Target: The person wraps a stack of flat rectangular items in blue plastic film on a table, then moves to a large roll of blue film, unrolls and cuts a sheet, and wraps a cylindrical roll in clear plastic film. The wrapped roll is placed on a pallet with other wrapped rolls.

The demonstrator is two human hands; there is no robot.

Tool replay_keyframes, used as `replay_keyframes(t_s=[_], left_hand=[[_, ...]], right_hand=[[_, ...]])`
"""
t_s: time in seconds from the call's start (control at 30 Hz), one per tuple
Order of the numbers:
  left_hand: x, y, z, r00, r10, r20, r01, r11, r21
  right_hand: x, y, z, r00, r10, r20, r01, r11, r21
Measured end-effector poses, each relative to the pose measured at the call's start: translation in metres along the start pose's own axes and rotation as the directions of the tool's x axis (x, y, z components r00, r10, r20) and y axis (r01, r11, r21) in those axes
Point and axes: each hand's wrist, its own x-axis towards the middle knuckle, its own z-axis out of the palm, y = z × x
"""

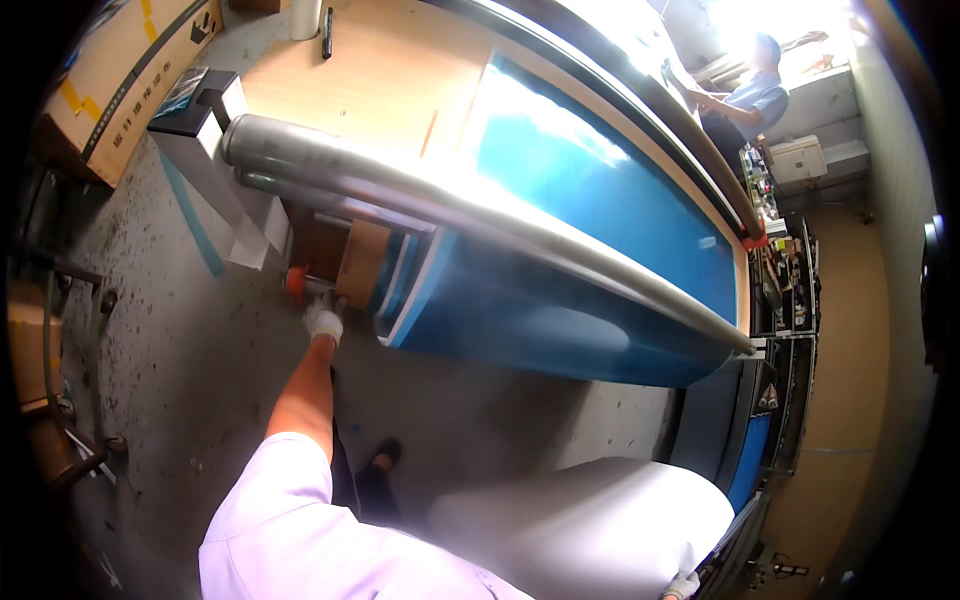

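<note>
Blue sheet (590,200) already draped over long metal roller (480,215). Left hand (323,320), gloved, closed near orange knob (294,281); right hand (682,586) gripping white roll (590,520), grip unclear.

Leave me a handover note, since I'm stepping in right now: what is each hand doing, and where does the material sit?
Left hand, gloved, reaches to the orange knob at the roll's end, by the brown core; grip unclear.
Right hand, gloved, rests at the white roll by the lower edge.
Blue sheet runs from the table under the grey bar.
Whether the knob is set, I cannot tell.
</note>
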Motion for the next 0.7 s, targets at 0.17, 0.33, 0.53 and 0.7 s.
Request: replay_keyframes(t_s=[0.17, 0.33, 0.53, 0.7], left_hand=[[-0.03, 0.03, -0.042, 0.982, 0.18, -0.054, -0.184, 0.864, -0.468], [-0.103, 0.115, -0.169, 0.772, 0.636, 0.011, -0.375, 0.469, -0.799], [-0.132, 0.174, -0.215, 0.761, 0.616, 0.204, -0.025, 0.343, -0.939], [-0.155, 0.184, -0.229, 0.835, 0.471, 0.285, 0.046, 0.455, -0.889]], right_hand=[[-0.005, 0.018, -0.01, 0.999, 0.033, -0.014, -0.033, 0.999, 0.029], [-0.005, 0.032, 0.001, 0.998, 0.068, -0.002, -0.068, 0.996, 0.064], [-0.018, 0.04, -0.003, 0.991, 0.131, -0.014, -0.126, 0.978, 0.165], [-0.005, 0.085, -0.029, 0.999, -0.01, -0.049, 0.016, 0.992, 0.126]])
